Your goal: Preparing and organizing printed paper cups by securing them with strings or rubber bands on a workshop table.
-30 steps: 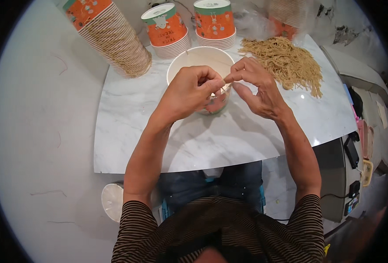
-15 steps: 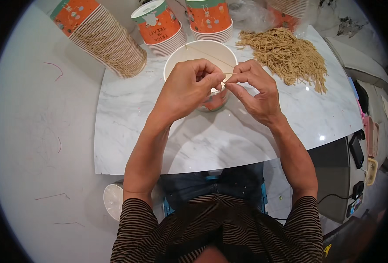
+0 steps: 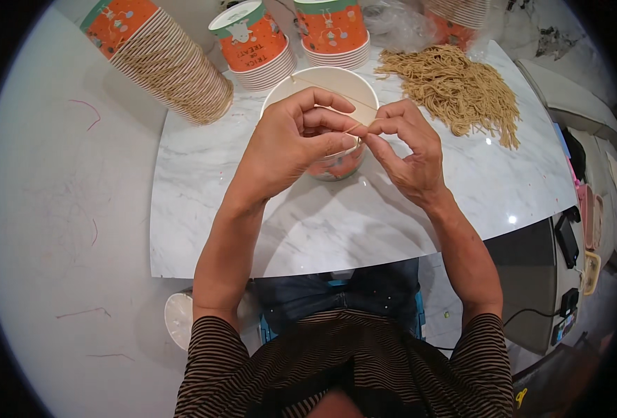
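Head view: left hand [image 3: 284, 146] part-open, right hand [image 3: 416, 150] pinching a tan cord [image 3: 333, 93], its near end seemingly unfastened from the paper bucket [image 3: 336, 168]; leaning bucket stack [image 3: 172, 66] looks strung, cord pile [image 3: 462, 90] remains.

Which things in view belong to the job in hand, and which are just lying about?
Seemingly part of the job:
open cup
tan cord at the fingers
heap of tan cords
stacked orange cups

Seemingly just lying about:
white round container
black cable
yellow object
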A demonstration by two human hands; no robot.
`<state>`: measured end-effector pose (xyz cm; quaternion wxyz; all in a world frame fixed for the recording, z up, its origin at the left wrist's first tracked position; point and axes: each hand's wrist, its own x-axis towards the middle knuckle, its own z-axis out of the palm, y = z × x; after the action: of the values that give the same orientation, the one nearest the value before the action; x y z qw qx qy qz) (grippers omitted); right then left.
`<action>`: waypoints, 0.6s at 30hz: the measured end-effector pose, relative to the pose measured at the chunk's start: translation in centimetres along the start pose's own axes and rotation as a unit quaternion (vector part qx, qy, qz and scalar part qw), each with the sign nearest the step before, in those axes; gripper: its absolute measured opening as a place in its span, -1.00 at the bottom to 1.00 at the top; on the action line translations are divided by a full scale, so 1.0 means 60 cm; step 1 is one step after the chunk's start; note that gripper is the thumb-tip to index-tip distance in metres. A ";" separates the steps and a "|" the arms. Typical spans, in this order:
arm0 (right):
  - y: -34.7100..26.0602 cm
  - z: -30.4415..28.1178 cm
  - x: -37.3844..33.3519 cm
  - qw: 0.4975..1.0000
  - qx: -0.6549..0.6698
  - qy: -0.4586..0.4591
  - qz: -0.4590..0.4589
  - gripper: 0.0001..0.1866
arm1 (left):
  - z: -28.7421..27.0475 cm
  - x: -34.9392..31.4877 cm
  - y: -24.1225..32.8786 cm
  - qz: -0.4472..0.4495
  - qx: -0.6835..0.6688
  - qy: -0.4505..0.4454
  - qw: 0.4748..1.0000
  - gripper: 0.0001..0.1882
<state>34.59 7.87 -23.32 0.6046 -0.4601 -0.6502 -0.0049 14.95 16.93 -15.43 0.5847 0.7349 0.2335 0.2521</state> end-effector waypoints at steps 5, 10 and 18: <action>-0.004 0.003 -0.003 1.000 -0.018 0.014 -0.011 -0.81 | 0.002 0.002 0.003 -0.015 -0.010 0.017 1.000 -0.60; -0.006 -0.001 -0.003 0.999 -0.043 0.014 -0.021 -0.81 | 0.003 0.010 -0.001 -0.029 -0.048 0.023 0.998 -0.57; 0.001 -0.008 -0.006 1.000 -0.014 -0.003 -0.004 -0.87 | 0.033 0.005 0.006 0.014 0.015 0.031 0.999 -0.51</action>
<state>34.93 7.43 -23.53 0.5962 -0.4663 -0.6534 -0.0150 16.46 15.60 -15.43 0.5625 0.7385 0.2450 0.2797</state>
